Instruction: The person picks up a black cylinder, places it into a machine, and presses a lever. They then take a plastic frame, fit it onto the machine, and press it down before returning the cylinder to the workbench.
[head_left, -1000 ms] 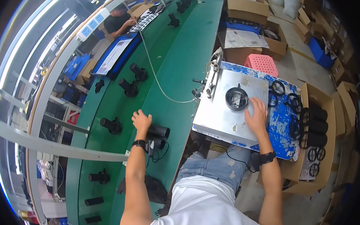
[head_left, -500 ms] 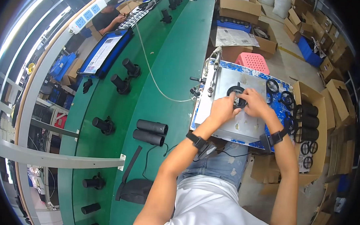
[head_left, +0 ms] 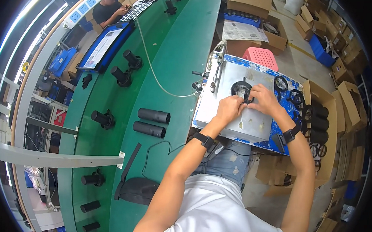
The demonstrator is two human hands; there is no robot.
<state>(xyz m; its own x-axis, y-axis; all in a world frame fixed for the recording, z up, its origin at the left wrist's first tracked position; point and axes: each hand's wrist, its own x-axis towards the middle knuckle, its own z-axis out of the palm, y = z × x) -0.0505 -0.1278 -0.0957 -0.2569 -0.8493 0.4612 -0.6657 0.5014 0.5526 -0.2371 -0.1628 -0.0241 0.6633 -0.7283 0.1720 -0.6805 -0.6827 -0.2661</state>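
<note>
A black round ring-shaped part [head_left: 238, 86] with an open middle and a small tab on its far side lies on the flat top of a silver metal box [head_left: 252, 124]. My left hand [head_left: 230, 109] is closed at the ring's near edge, thumb and fingers pinched together there. From the right, my right hand [head_left: 263, 99] grips the near right edge, its fingers curled round it. Both hands partly hide the ring, and anything small between the fingertips cannot be made out. Straps with small black devices circle both wrists.
A metal lever fixture [head_left: 216, 73] stands at the box's far left edge. Black rings [head_left: 281, 83] lie on the blue board at right, beside a carton [head_left: 333, 135] of black cylinders. Two black tubes [head_left: 153, 115] rest on the green bench at left. Behind is a pink stool [head_left: 261, 58].
My view has shifted slightly. My left fingers have drawn back from the ring's middle to its near edge, and my right hand has slid toward the near right edge, leaving more of the ring visible.
</note>
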